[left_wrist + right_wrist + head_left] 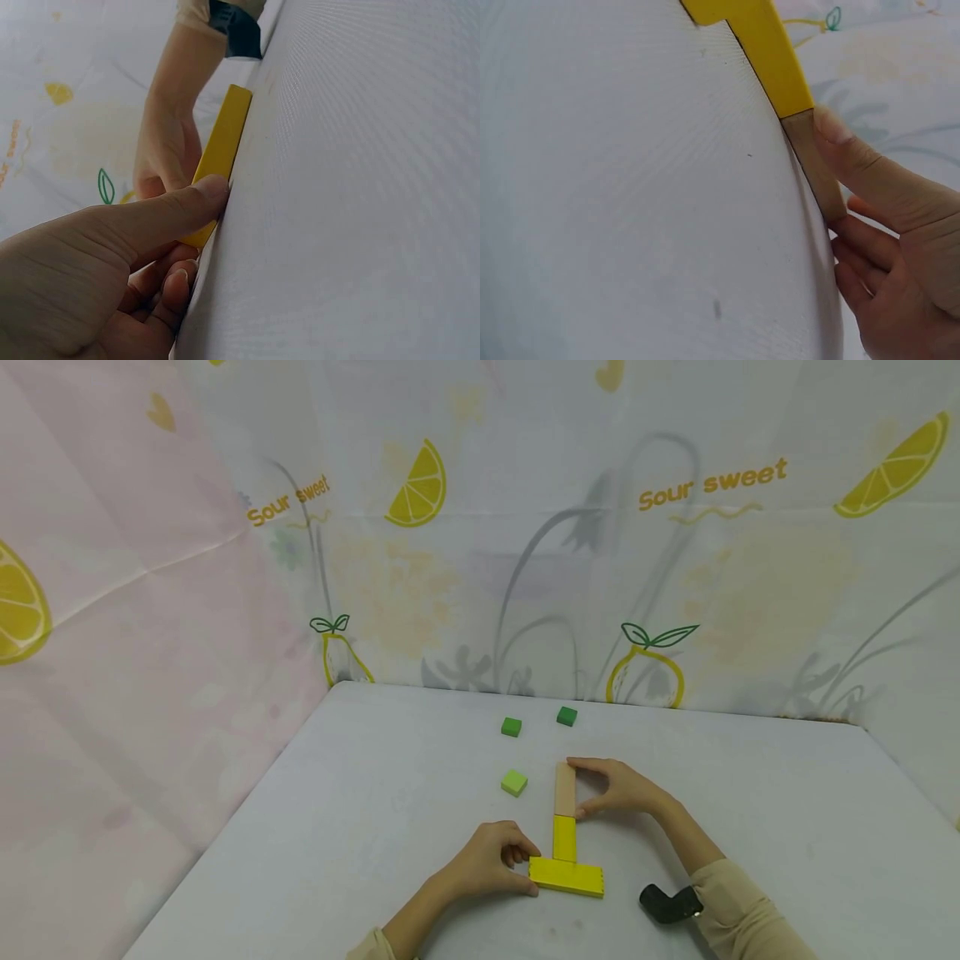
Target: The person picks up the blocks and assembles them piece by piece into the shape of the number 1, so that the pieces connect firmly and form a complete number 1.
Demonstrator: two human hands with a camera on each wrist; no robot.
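Tan block (565,788) lies lengthwise, pointing away

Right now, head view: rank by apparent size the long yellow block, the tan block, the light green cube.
1. long yellow block, largest.
2. tan block.
3. light green cube, smallest.
The yellow block lies nearest the camera, so its lead is partly perspective.

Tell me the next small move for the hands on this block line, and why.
Probably let go of the tan block with the right hand and reach for the light green cube. The tan block already butts end to end against the small yellow block, which meets the long yellow block steadied by the left hand.
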